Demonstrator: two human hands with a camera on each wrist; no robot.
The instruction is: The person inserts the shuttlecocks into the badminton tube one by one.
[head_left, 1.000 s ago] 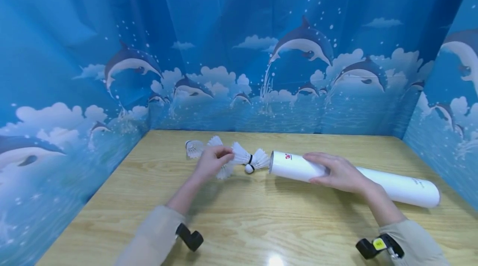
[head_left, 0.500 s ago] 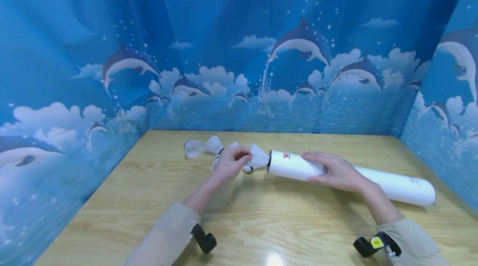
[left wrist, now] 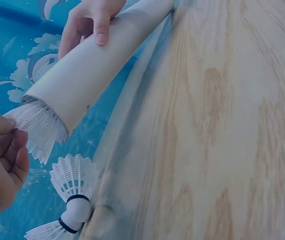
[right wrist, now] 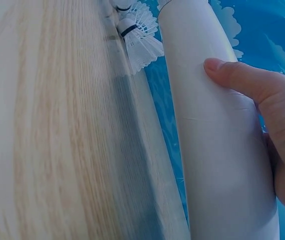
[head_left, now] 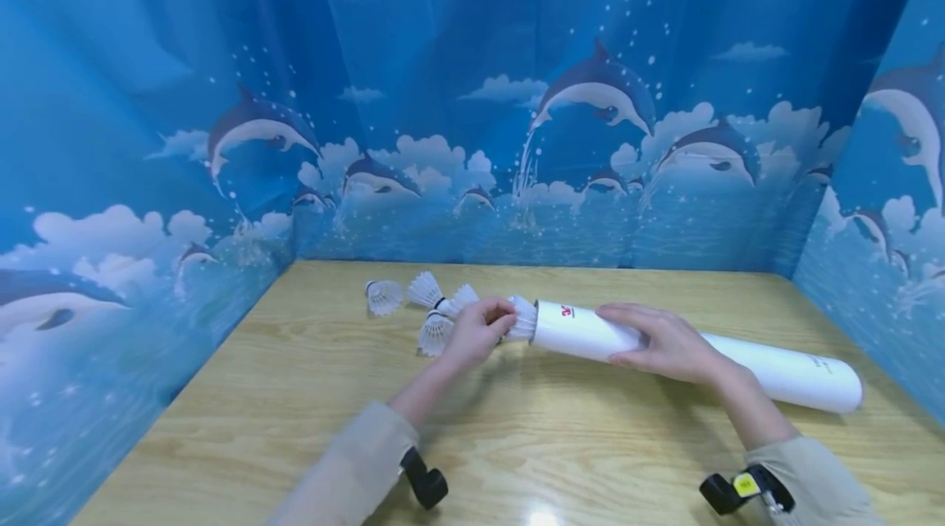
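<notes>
A shuttlecock (head_left: 523,319) is partly inside the left mouth of a long white tube (head_left: 579,331). Only its feathered skirt shows; its base is hidden in the tube. My left hand (head_left: 476,335) pinches the skirt's rim between thumb and fingers, as the left wrist view shows with the shuttlecock (left wrist: 38,127) there. Around the tube's middle, my right hand (head_left: 668,339) grips from above, its thumb on the near side. In the right wrist view the thumb (right wrist: 225,72) lies along the tube wall (right wrist: 212,150).
Left of my left hand lie several loose shuttlecocks, one of them alone (head_left: 384,297) and others close together, such as one skirt-down-left (head_left: 434,332). They rest on a wooden table (head_left: 517,444). A blue dolphin-print curtain (head_left: 443,58) stands behind and at both sides.
My left hand has moved right with the shuttlecock, whose base has passed into the tube's mouth. The right hand still holds the tube in the same place.
</notes>
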